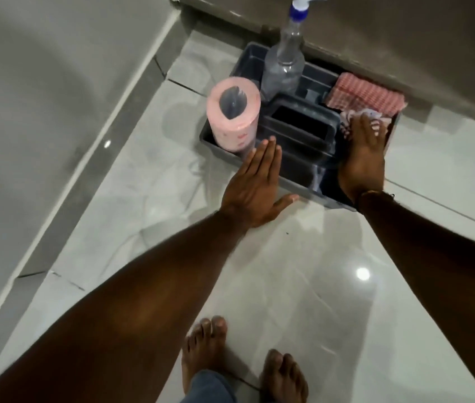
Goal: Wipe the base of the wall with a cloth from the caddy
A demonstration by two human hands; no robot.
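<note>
Right hand fingers pinch the cloth in the caddy; left hand flat, fingers together. A hard tug could tip the bottle.

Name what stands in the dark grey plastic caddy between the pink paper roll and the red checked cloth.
In the head view, the caddy's raised central handle lies between the pink paper roll and the red checked cloth; the clear spray bottle stands just behind.

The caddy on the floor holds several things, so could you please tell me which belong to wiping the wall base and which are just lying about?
For the job:
- checked cloth, which the right hand is reaching into
- grey caddy
- wall base

Lying about:
- pink paper roll
- spray bottle
- left hand, open and holding nothing
</note>
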